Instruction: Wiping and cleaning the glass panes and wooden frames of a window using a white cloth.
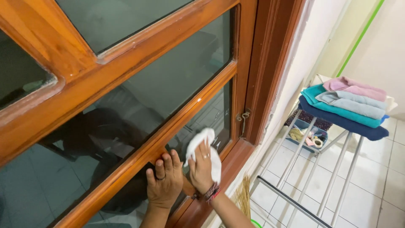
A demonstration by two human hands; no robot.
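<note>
My right hand (201, 169) presses a white cloth (198, 141) flat against the lower glass pane (215, 116) of a brown wooden window frame (139, 50). A ring sits on one finger and a woven bracelet on the wrist. Just to its left, my left hand (163, 181) rests with fingers spread over the slanting wooden crossbar (126, 173) of the frame, a ring on it too. The two hands are almost touching. A metal hook latch (243, 120) hangs on the frame's right upright, right of the cloth.
A metal drying rack (303, 169) stands on the white tiled floor at right, with folded towels (346, 105) in pink, grey, teal and navy on top. A small blue basket (306, 135) of odds and ends sits beneath. Straw broom bristles (243, 196) lean by the wall.
</note>
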